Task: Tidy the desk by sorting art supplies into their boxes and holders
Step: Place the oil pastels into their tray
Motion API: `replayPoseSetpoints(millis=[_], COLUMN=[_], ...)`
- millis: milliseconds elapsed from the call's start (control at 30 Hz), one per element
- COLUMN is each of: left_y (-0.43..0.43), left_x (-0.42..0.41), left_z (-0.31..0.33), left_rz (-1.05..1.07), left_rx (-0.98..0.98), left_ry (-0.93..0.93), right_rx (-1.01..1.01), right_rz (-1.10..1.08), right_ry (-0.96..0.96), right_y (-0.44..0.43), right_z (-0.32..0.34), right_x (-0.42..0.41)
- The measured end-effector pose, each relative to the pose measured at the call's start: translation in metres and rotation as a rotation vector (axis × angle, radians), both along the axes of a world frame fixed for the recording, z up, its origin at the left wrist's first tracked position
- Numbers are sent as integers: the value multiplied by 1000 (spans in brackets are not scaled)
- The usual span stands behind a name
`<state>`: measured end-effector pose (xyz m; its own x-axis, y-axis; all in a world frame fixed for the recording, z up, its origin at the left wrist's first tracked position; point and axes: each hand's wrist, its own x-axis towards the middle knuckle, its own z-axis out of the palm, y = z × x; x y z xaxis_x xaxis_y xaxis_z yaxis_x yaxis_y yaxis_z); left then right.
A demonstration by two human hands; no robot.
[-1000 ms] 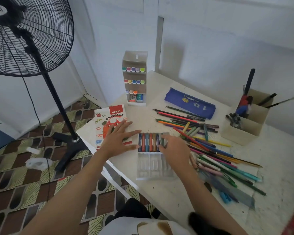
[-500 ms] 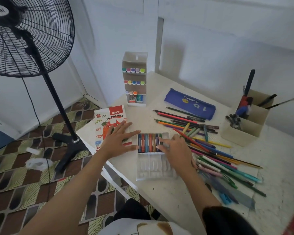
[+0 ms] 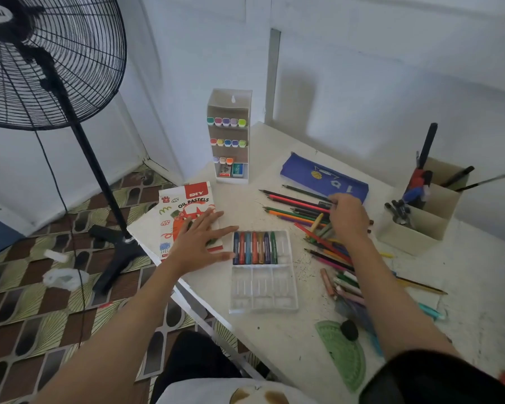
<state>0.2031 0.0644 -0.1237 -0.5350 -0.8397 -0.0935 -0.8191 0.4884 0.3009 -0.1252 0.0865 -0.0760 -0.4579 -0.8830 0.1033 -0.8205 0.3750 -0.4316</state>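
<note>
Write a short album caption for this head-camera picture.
Tidying art supplies: left hand spread beside the pastel tray, right hand among loose coloured pencils on the white desk.

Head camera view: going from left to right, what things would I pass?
Standing fan → oil pastels box → clear pastel tray → right hand → beige pen holder.
</note>
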Motion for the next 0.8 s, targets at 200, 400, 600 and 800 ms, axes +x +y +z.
replayPoseSetpoints(millis=[200,400,600,800], left_y=[0,0,-2,-1], left_x=[1,1,1,1], left_z=[0,-1,-3,-3], left_rz=[0,-5,-11,-11], left_rx=[0,-4,-11,-24], left_ry=[16,17,9,11], right_rx=[168,95,-216,-245], right_rz=[2,31,266,638], right_ry=[158,114,-229,-226], right_y=[-20,-15,13,41], right_z=[-12,-11,3,-8], right_x=[-20,-15,19,48])
